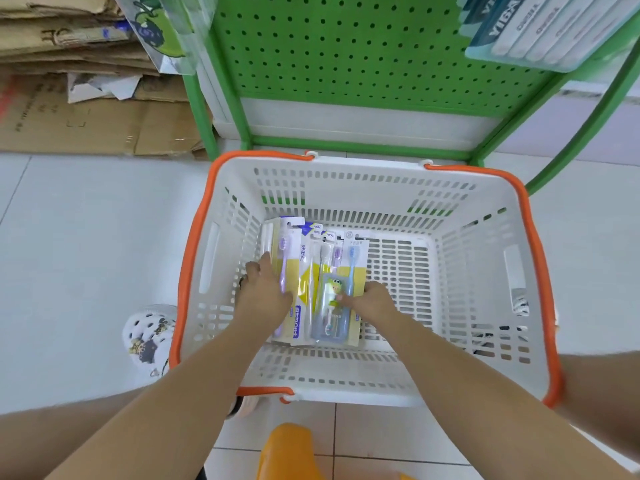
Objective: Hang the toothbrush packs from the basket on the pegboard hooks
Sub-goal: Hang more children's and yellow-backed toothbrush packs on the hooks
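Observation:
A white basket [485, 258] with orange handles stands on the floor below the green pegboard [332, 46]. Several toothbrush packs lie in its left half. My left hand [265, 289] rests on the yellow-and-white pack with the purple brush [287, 258], fingers curled over its left edge. My right hand [370, 301] pinches the small blue pack with a green cartoon figure [329, 320], which lies on top of the pile. Both hands are down inside the basket.
Flattened cardboard boxes [86, 109] are stacked on the floor at the left. Hung packs show at the pegboard's top left [166, 26] and top right [540, 26]. The green rack frame [356, 147] runs just behind the basket. A white shoe [149, 337] is left of the basket.

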